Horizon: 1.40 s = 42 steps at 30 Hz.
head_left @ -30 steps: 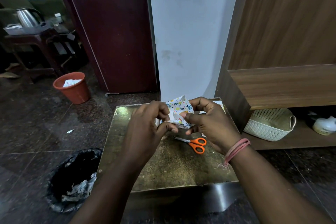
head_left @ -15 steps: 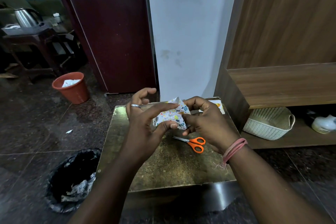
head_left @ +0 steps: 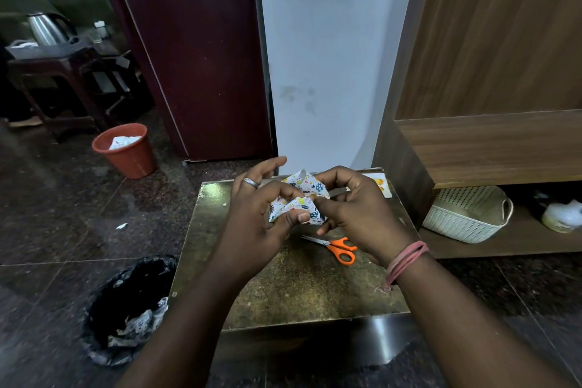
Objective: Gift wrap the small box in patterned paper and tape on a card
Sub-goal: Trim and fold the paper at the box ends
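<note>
Fingers point(head_left: 296, 217) of left hand point(head_left: 252, 224) and right hand point(head_left: 356, 214) pinch patterned paper point(head_left: 302, 195) round small box, raised above table point(head_left: 315, 287), likely creasing 1 end flap; scissors point(head_left: 338, 247) beneath

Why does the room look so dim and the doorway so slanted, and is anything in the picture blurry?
Head view: dim indoor light, with glare on the table's glossy front edge. The wide lens tilts the maroon door and wooden cabinet outward. The patterned paper between the left hand and right hand stays sharp enough; the kettle looks murky.
</note>
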Each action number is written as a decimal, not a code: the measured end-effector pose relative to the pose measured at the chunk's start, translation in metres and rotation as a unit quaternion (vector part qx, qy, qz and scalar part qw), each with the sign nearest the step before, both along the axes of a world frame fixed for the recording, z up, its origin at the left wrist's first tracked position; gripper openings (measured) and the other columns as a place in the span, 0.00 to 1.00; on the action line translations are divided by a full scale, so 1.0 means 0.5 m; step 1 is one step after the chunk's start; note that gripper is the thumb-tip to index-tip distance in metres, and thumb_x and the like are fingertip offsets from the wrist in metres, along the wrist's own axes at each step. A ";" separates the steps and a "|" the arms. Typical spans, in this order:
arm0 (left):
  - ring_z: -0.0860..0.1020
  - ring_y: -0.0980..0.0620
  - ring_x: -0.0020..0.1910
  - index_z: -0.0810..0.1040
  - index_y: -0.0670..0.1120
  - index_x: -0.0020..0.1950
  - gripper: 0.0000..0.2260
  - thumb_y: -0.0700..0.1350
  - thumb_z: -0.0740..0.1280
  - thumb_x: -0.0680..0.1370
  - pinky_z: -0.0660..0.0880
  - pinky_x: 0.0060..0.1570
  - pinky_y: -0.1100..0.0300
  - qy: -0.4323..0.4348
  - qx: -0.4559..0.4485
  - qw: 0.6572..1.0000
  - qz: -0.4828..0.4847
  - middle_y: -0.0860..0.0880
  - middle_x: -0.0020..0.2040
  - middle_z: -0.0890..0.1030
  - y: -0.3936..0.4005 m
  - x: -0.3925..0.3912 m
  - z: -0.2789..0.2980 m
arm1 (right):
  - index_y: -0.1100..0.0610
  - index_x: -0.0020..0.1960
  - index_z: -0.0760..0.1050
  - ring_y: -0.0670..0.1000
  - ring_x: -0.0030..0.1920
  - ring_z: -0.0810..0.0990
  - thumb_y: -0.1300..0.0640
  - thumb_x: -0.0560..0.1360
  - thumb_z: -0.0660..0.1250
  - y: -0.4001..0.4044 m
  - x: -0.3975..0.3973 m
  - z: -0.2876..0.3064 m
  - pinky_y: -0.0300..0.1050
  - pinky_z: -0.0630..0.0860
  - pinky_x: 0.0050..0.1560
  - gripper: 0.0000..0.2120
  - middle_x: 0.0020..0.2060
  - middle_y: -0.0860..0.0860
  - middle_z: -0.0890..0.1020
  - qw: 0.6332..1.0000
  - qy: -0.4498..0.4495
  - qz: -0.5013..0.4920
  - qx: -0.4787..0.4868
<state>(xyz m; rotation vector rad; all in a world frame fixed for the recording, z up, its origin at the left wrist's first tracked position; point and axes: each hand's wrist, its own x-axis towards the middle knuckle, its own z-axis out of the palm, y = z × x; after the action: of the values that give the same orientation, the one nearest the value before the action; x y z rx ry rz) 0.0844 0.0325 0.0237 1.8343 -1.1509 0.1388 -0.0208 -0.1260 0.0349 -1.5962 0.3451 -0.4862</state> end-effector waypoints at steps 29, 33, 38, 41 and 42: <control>0.81 0.50 0.63 0.79 0.51 0.65 0.20 0.40 0.77 0.75 0.78 0.62 0.49 0.307 -0.155 0.938 -0.032 0.48 0.61 0.83 -0.015 -0.004 0.009 | 0.60 0.57 0.80 0.61 0.38 0.79 0.68 0.75 0.73 0.005 0.003 0.002 0.52 0.81 0.39 0.12 0.50 0.59 0.84 0.996 -0.053 0.075 0.007; 0.78 0.48 0.66 0.78 0.53 0.66 0.16 0.44 0.69 0.79 0.74 0.67 0.47 0.353 -0.143 0.920 -0.091 0.48 0.66 0.81 -0.016 -0.002 -0.001 | 0.58 0.57 0.81 0.63 0.39 0.78 0.68 0.74 0.74 -0.003 0.006 0.002 0.53 0.80 0.39 0.13 0.50 0.64 0.83 0.996 -0.058 0.064 0.016; 0.81 0.44 0.58 0.77 0.46 0.65 0.15 0.38 0.64 0.78 0.75 0.61 0.44 0.439 -0.177 0.870 -0.139 0.40 0.60 0.83 -0.018 -0.001 -0.007 | 0.60 0.58 0.81 0.57 0.37 0.76 0.69 0.73 0.74 -0.008 0.000 -0.005 0.45 0.78 0.33 0.14 0.50 0.65 0.82 0.996 -0.046 0.038 0.059; 0.83 0.45 0.55 0.77 0.44 0.64 0.14 0.39 0.64 0.79 0.78 0.58 0.47 0.446 -0.181 0.867 -0.129 0.42 0.57 0.84 -0.029 -0.014 -0.010 | 0.59 0.58 0.81 0.54 0.27 0.71 0.66 0.74 0.74 -0.008 0.001 -0.011 0.44 0.71 0.27 0.13 0.49 0.57 0.85 0.995 -0.039 0.032 0.085; 0.83 0.45 0.54 0.77 0.44 0.63 0.13 0.39 0.64 0.79 0.79 0.58 0.48 0.444 -0.180 0.869 -0.125 0.43 0.56 0.85 -0.032 -0.018 -0.011 | 0.59 0.58 0.81 0.53 0.25 0.70 0.65 0.75 0.74 -0.008 0.001 -0.012 0.43 0.69 0.26 0.13 0.50 0.56 0.85 0.995 -0.036 0.030 0.091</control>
<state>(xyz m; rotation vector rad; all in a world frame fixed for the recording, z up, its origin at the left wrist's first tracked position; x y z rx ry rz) 0.0756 0.0164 0.0181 1.1595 -0.6174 -0.5594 -0.0201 -0.1301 0.0287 -1.4056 0.2778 -0.4526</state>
